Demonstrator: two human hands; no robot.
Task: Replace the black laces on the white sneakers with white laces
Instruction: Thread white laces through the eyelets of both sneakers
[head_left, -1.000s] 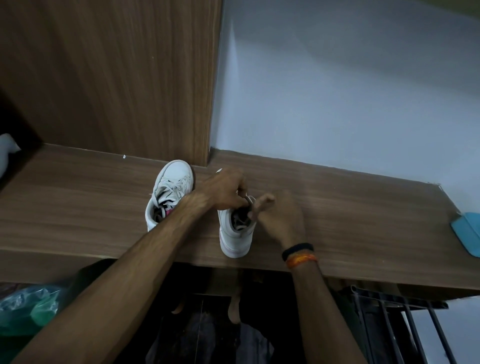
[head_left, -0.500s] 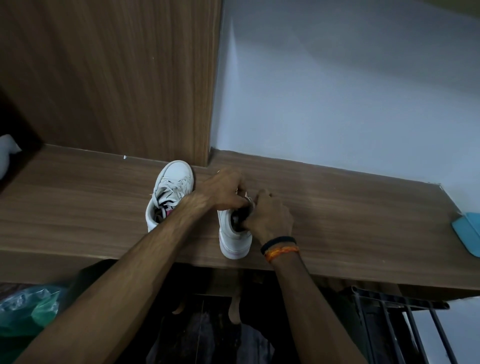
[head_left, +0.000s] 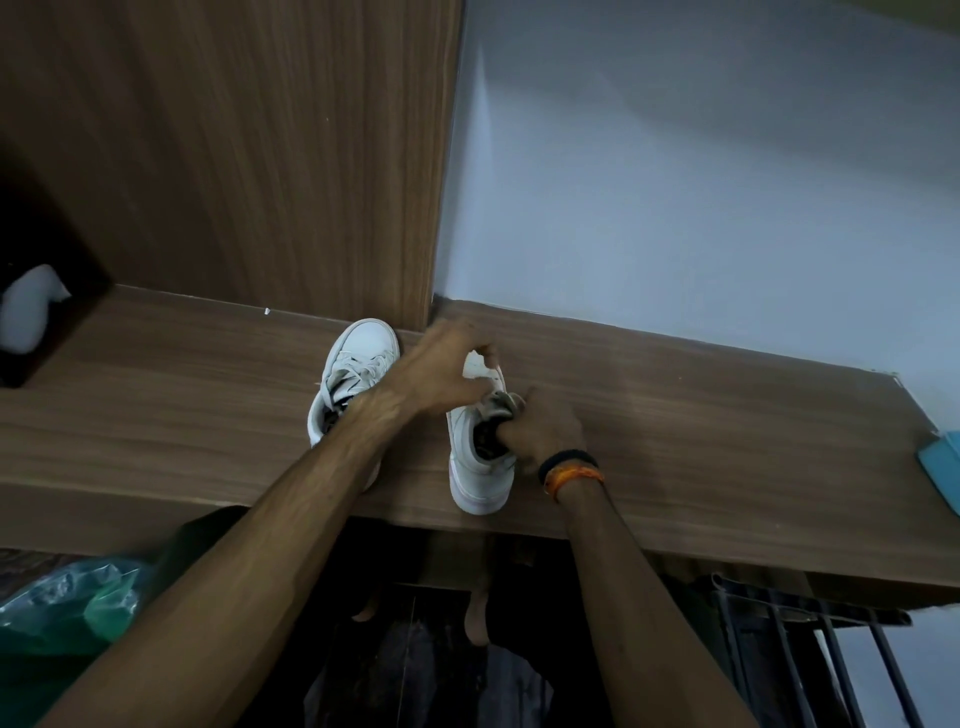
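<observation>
- Since half a second ago, the left hand (head_left: 441, 371) has been lifted off the right sneaker (head_left: 478, 457); its fingertips now pinch something small and white over the toe, too blurred to be named.
- At the sneaker's opening, the right hand (head_left: 540, 436) is curled around the grey tongue.
- Both white sneakers stand on the wooden table (head_left: 727, 441), toes to the wall.
- White lacing is shown on the left sneaker (head_left: 358, 374), its heel hidden by the forearm.

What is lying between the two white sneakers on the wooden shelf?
In the head view, the left forearm crosses the gap between the left sneaker and the right sneaker; otherwise only bare wooden shelf shows there.
</observation>
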